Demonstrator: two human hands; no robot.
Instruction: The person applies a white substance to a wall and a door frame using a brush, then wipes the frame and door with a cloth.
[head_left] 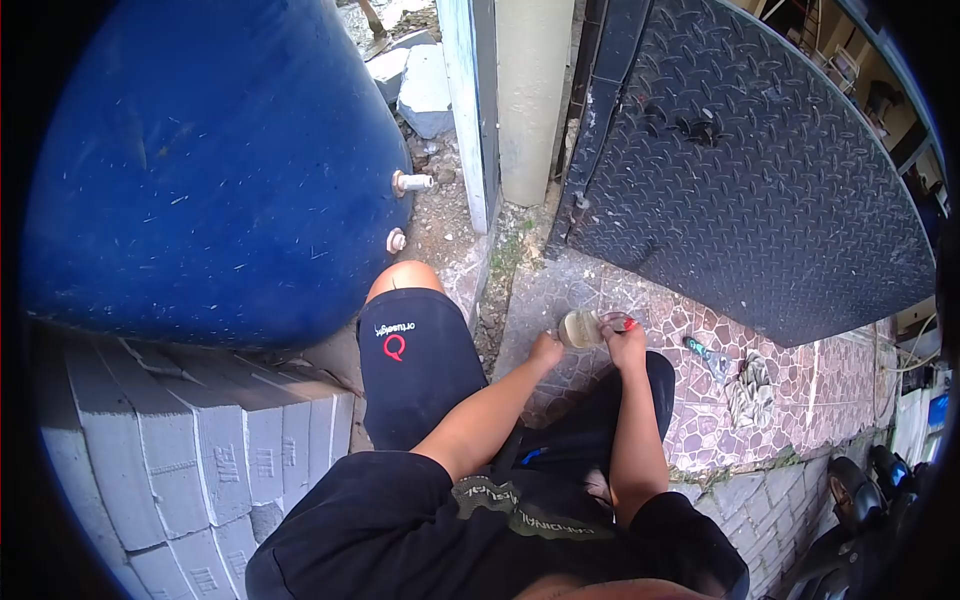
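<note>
In front of my knees, my left hand (545, 349) grips the near left edge of a small round, pale yellowish container (580, 328), which looks like a cup or jar. Its contents cannot be made out. My right hand (626, 344) is closed at the container's right side, around a slim thing with a red end (626, 325). The kind of that thing is too small to tell, and part of it is hidden by my fingers. Both hands are held above the patterned tile floor.
A big blue tank (210, 180) with two pipe fittings stands left, above stacked grey blocks (215, 450). A dark diamond-plate metal sheet (760, 190) leans at right. A green-ended bottle or tube (706, 356) and a crumpled rag (752, 392) lie on the tiles (690, 430).
</note>
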